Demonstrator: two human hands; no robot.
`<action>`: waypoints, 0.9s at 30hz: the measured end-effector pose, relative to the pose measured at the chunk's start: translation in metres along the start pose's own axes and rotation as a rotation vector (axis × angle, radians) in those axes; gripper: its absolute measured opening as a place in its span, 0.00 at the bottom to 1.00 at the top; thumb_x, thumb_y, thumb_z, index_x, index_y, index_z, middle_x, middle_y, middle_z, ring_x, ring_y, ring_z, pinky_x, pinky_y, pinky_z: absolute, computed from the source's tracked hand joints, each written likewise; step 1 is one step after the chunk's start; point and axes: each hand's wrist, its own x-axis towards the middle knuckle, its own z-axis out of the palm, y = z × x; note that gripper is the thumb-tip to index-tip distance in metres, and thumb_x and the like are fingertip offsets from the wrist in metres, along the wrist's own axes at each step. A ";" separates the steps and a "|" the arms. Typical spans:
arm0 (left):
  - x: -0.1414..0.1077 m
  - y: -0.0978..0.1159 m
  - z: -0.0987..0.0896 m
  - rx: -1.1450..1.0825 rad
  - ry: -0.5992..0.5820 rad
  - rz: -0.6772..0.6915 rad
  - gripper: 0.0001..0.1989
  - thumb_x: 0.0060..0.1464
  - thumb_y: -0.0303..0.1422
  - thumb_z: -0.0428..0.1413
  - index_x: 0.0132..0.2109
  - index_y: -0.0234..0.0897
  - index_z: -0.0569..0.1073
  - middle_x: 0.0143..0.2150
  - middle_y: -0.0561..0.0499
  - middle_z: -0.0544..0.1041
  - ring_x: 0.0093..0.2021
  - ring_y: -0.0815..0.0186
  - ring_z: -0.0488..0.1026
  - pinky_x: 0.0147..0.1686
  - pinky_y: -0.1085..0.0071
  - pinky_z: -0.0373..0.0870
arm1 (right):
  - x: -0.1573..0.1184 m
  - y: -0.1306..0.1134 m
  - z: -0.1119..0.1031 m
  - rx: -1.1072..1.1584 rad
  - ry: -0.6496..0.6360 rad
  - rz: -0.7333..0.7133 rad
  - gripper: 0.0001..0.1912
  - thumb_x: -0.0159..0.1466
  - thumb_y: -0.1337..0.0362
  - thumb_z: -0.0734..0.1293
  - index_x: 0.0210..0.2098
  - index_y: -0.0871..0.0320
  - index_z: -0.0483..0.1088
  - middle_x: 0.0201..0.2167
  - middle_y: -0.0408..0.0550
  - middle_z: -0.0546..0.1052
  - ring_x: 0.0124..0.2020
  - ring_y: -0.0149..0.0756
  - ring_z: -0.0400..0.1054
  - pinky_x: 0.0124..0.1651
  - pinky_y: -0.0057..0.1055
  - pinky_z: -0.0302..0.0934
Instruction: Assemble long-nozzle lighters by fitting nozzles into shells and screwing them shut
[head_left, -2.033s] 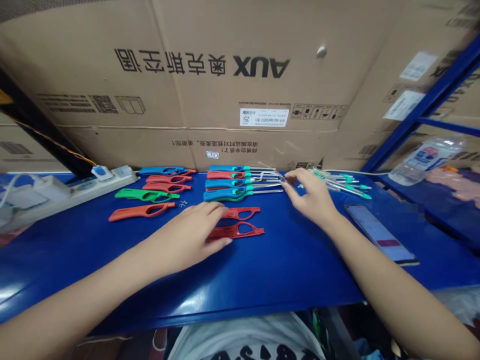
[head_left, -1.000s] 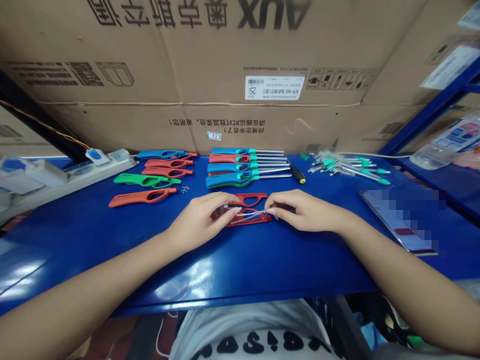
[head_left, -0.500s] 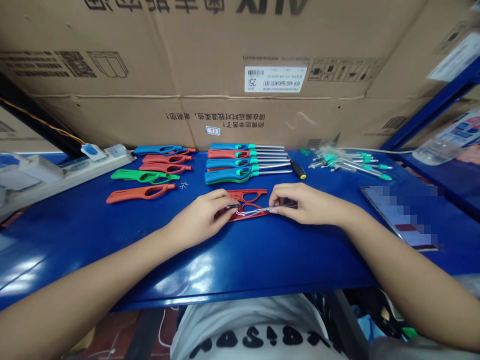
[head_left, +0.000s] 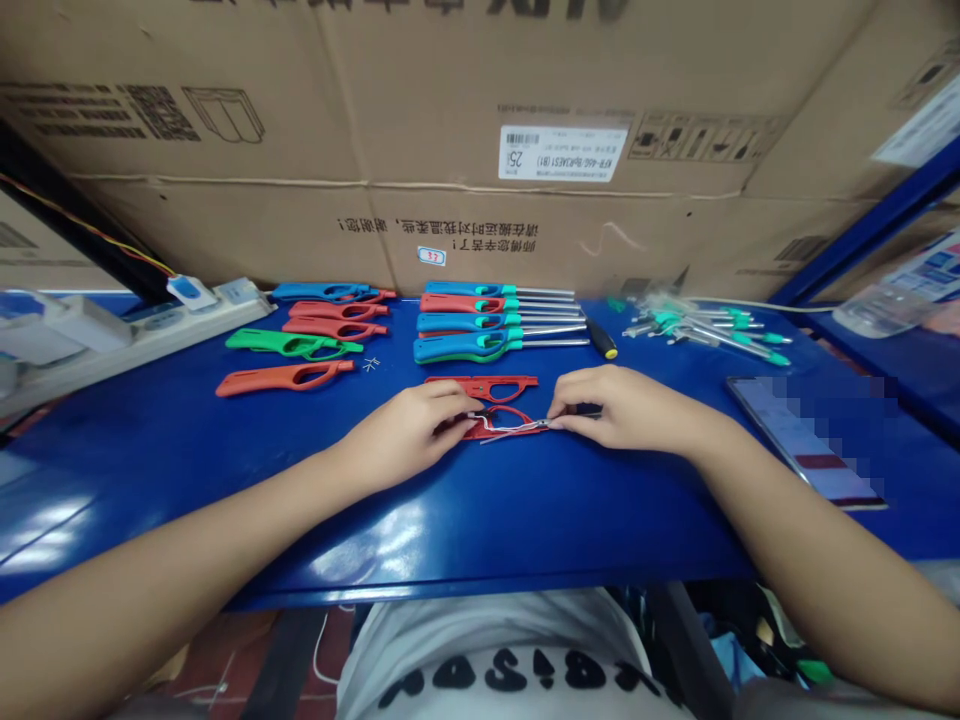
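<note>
Bench note, standing beside the seated person. Both hands meet over the near red plastic lighter-handle shell, which lies flat on the blue glossy tabletop, just in front of a second red shell of the same shape.

Left hand: fingers curled, tips pinching a small dark part at the shell's left end and bearing down on the shell. Right hand: thumb and forefinger closed on a thin metal tube with white wire, held at the shell's right end and lying along the shell.

Judgement on doing this well: the shell looks light and apt to slide on the slick top, so the left hand should press it flat while the right feeds the tube straight along the channel, not at an angle. The fine wire seems easy to kink or trap under the tube; a low, gentle grip near the tip should help.

Around: a row of blue and red finished lighters with steel nozzles behind the hands; loose red, green and blue handle shells to the left; a heap of teal-tipped metal tubes to the right; a black-handled screwdriver; a phone; a white power strip; a large cardboard carton at the back.
</note>
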 end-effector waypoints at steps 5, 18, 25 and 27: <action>-0.001 -0.003 0.003 0.006 0.004 0.009 0.11 0.66 0.28 0.53 0.51 0.35 0.78 0.46 0.44 0.80 0.47 0.60 0.78 0.47 0.65 0.77 | 0.002 0.003 0.003 -0.012 0.014 -0.062 0.08 0.68 0.66 0.66 0.36 0.57 0.78 0.36 0.49 0.80 0.38 0.37 0.73 0.43 0.34 0.63; 0.000 -0.002 0.004 0.002 0.004 -0.014 0.12 0.66 0.27 0.52 0.50 0.37 0.79 0.44 0.45 0.80 0.46 0.61 0.79 0.46 0.65 0.77 | 0.002 -0.019 0.006 -0.342 -0.036 0.025 0.13 0.69 0.67 0.64 0.29 0.58 0.76 0.32 0.49 0.78 0.31 0.36 0.70 0.34 0.34 0.52; -0.001 0.000 0.004 -0.013 0.043 -0.030 0.10 0.65 0.29 0.55 0.49 0.36 0.80 0.46 0.45 0.82 0.45 0.60 0.80 0.47 0.64 0.78 | 0.001 -0.012 0.002 -0.056 -0.019 0.052 0.09 0.67 0.61 0.67 0.35 0.59 0.76 0.32 0.47 0.76 0.31 0.33 0.67 0.33 0.30 0.56; -0.001 0.001 0.004 -0.001 0.044 -0.028 0.09 0.65 0.29 0.56 0.47 0.35 0.80 0.44 0.46 0.82 0.43 0.61 0.80 0.46 0.64 0.78 | 0.001 -0.011 0.002 -0.035 -0.014 0.068 0.09 0.67 0.59 0.68 0.34 0.59 0.75 0.30 0.46 0.75 0.28 0.32 0.65 0.31 0.29 0.55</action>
